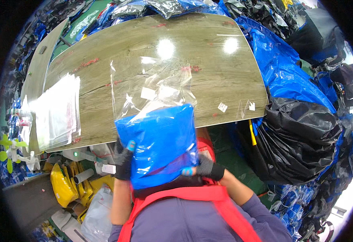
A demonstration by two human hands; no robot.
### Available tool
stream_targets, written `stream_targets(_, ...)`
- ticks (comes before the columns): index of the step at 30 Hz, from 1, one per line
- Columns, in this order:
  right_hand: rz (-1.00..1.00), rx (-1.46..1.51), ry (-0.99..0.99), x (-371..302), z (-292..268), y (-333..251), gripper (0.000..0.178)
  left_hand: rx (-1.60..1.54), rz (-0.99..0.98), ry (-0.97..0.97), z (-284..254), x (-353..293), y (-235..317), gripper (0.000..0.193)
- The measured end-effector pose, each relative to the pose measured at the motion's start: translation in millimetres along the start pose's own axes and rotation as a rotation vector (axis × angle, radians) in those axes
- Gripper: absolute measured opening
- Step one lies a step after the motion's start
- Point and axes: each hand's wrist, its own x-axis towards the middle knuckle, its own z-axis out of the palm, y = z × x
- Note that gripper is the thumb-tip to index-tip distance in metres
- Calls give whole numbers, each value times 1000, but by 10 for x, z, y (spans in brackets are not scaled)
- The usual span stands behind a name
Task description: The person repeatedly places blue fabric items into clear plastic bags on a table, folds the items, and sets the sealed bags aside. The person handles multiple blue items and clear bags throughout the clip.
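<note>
while the blue packet (158,145) is lying between, left hand (123,163) and right hand (208,167), both closed, are clasping opposite sides.

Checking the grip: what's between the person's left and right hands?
A blue package, in the head view: the left hand grips its left side, the right hand its lower right corner.

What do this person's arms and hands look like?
The left hand and right hand wear dark gloves with lighter grey areas and light blue patches. The forearms are bare; a dark purplish sleeve covers the right upper arm.
</note>
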Motion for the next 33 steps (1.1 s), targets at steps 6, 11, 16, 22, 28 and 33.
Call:
stream_targets(6,138,122,58,47,-33,-147,83,177,-237,-166,-74,-126,-82,85)
stream_targets(11,109,290,74,83,-85,-139,79,253,72,-172,-49,-50,-102,70)
stream_targets(16,40,-82,174,35,-74,-79,65,-180,-73,-54,-143,-81,-187,68)
stream_targets(22,-7,373,308,121,-152,62,61,129,-119,-162,-337,-101,-424,76)
stream_targets(28,344,-204,34,151,-217,97,62,-32,84,50,-194,-10,-290,54)
stream_targets(33,124,21,154,220,-253,31,67,-26,-74,-117,-212,-57,-253,45)
